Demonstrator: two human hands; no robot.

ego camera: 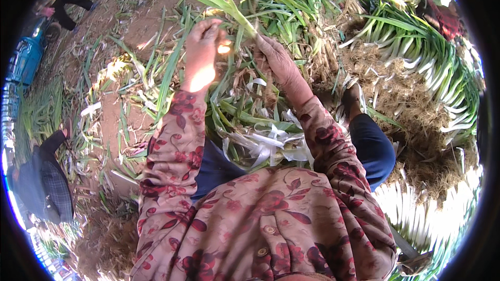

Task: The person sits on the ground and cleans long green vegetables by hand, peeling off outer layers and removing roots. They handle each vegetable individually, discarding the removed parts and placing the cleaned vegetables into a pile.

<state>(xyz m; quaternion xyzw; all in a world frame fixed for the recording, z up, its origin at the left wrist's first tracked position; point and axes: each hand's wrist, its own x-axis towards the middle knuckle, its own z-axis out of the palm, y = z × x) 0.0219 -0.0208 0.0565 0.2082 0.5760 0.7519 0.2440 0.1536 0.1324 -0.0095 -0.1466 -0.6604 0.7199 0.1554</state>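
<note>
My right hand (pixel 277 58) grips a green onion stalk (pixel 238 11) by its shank, and its green leaves fan out towards the upper left. Below this hand, a brown soil-coated length (pixel 269 93) looks like the lower end of the same stalk, though the fingers partly cover it. My left hand (pixel 203 42) is raised just left of the stalk, apart from it, fingers curled. Blur hides whether anything thin is pinched there. Between my knees lie pale peeled skins (pixel 269 140) and loose green leaves (pixel 242 115).
Rows of onions with white shanks (pixel 437 81) and brown roots (pixel 414 105) lie at my right. More white shanks (pixel 425 210) are lower right, near a wooden-handled tool (pixel 406 246). Leaf heaps (pixel 297 3) lie ahead. People (pixel 70 3) and a blue vehicle (pixel 27 58) are at left.
</note>
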